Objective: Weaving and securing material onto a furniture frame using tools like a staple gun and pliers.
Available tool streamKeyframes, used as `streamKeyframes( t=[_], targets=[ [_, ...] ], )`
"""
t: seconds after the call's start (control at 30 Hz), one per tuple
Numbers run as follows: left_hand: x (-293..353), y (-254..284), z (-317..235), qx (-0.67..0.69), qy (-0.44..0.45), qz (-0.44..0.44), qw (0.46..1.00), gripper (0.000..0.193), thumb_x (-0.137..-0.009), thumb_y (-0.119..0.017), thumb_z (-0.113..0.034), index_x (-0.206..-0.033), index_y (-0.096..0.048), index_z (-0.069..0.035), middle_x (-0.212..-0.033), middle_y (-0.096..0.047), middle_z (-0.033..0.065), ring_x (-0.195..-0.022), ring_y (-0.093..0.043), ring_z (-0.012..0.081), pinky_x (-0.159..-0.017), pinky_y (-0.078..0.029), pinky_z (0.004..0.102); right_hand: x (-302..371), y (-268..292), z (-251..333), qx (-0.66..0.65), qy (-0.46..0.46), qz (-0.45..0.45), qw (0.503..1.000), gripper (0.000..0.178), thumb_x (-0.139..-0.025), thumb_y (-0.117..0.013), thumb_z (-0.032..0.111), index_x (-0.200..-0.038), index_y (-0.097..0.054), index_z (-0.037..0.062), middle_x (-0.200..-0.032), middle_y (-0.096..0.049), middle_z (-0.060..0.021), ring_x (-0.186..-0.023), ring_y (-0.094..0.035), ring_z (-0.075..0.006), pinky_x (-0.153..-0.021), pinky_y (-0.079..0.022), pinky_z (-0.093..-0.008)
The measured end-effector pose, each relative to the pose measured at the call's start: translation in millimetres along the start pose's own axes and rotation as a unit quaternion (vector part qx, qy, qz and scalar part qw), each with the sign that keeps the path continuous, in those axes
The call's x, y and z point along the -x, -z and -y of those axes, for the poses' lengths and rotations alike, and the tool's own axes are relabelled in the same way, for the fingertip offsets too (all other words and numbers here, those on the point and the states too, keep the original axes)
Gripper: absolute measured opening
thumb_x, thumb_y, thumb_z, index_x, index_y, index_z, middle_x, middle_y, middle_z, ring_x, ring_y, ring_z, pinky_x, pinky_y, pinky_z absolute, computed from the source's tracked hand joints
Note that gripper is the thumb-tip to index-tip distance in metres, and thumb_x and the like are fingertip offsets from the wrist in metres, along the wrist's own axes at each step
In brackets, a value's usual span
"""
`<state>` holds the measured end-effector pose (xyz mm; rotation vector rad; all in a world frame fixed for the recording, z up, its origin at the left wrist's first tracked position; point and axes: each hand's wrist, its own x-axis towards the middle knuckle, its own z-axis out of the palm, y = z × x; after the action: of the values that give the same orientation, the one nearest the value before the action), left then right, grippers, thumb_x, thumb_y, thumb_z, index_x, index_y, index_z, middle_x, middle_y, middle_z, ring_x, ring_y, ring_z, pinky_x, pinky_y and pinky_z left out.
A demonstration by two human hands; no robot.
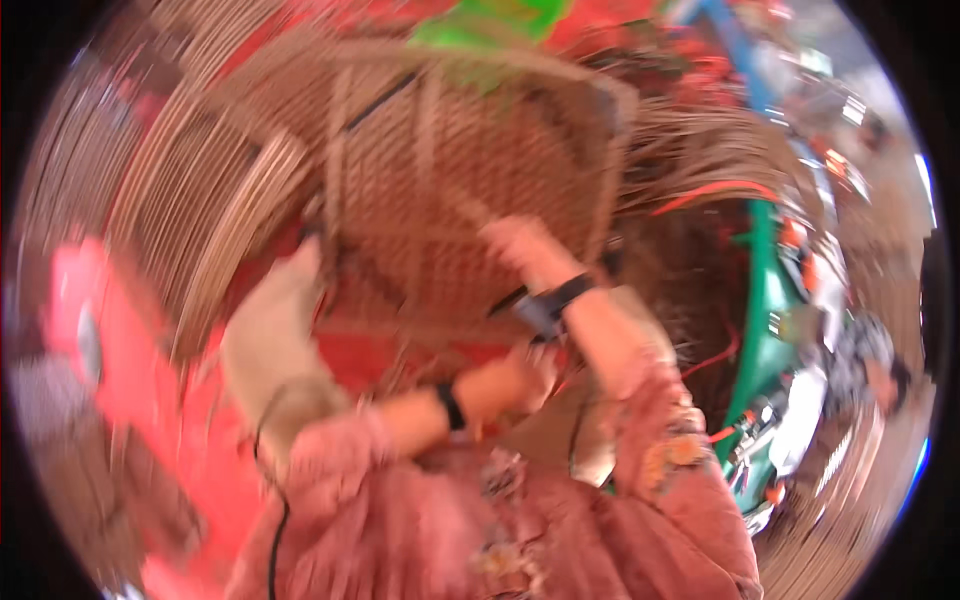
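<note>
A large woven cane panel (pixel 470 160) with a tan frame fills the space before me, and a dark thin rod (pixel 382 100) lies across its upper part. My right hand (pixel 515 243) is over the panel's lower middle, its fingers curled and blurred; a pale tan strip-like shape (pixel 465 205) runs out from it. Nearer to me, my left hand (pixel 535 375) is below the right wrist, beside a small dark thing. Motion smears its fingers, so its grip is unclear. Both wrists carry black bands.
Bundles of long tan canes (pixel 225 215) lie at the left, with more bent canes (pixel 700 150) at the right. Red sheeting (pixel 150 430) spreads at the left. A green curved edge (pixel 760 320) stands right, with a person (pixel 865 370) beyond it. Bright green material (pixel 490 25) is at the far side.
</note>
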<state>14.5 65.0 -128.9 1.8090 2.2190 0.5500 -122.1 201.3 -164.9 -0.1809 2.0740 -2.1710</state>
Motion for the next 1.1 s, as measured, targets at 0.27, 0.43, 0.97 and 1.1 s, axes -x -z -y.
streamKeyframes(
  t=[0.27,0.43,0.97,1.1],
  targets=[
    [52.0,2.1,258.5,0.147,0.507,0.008,0.849,0.017,-0.079,-0.057,-0.012,-0.086,-0.069,-0.003,-0.089,-0.065,0.0204,-0.082,-0.063,0.0347,-0.07,-0.05,0.0423,-19.8,-3.9,14.8,-0.019,-0.345,-0.042,0.937,0.027,-0.097,-0.05,0.022,-0.115,-0.061,0.0041,-0.067,-0.05,0.0046,-0.047,-0.036,-0.0018,-0.042,-0.026,-0.0178],
    [49.0,1.0,329.0,0.189,0.61,-0.219,0.738,0.022,-0.083,-0.052,-0.017,-0.085,-0.069,-0.003,-0.089,-0.067,0.0199,-0.086,-0.064,0.0328,-0.076,-0.049,0.0402,-28.3,7.8,23.5,0.014,-0.354,-0.073,0.932,0.025,-0.097,-0.049,0.02,-0.112,-0.062,0.0041,-0.066,-0.052,0.0034,-0.047,-0.035,-0.0021,-0.041,-0.025,-0.0174],
    [19.8,-43.5,399.4,0.559,0.453,-0.416,0.557,0.028,-0.094,-0.056,-0.024,-0.11,-0.062,-0.001,-0.101,-0.063,0.0065,-0.091,-0.06,0.0154,-0.082,-0.047,0.0277,-30.1,3.6,31.3,0.024,-0.347,-0.089,0.933,0.028,-0.095,-0.052,0.022,-0.112,-0.063,0.0034,-0.067,-0.051,0.0029,-0.058,-0.04,-0.0033,-0.051,-0.03,-0.0178],
    [12.3,-54.6,403.7,0.535,0.484,-0.428,0.545,0.023,-0.094,-0.058,-0.024,-0.093,-0.064,-0.003,-0.079,-0.061,0.0005,-0.067,-0.057,0.0093,-0.065,-0.049,0.0235,-15.2,21.8,-15.1,0.274,-0.287,-0.122,0.91,0.032,-0.094,-0.052,0.021,-0.116,-0.06,0.0007,-0.083,-0.061,-0.009,-0.078,-0.058,-0.0165,-0.067,-0.045,-0.0272]
  ],
)
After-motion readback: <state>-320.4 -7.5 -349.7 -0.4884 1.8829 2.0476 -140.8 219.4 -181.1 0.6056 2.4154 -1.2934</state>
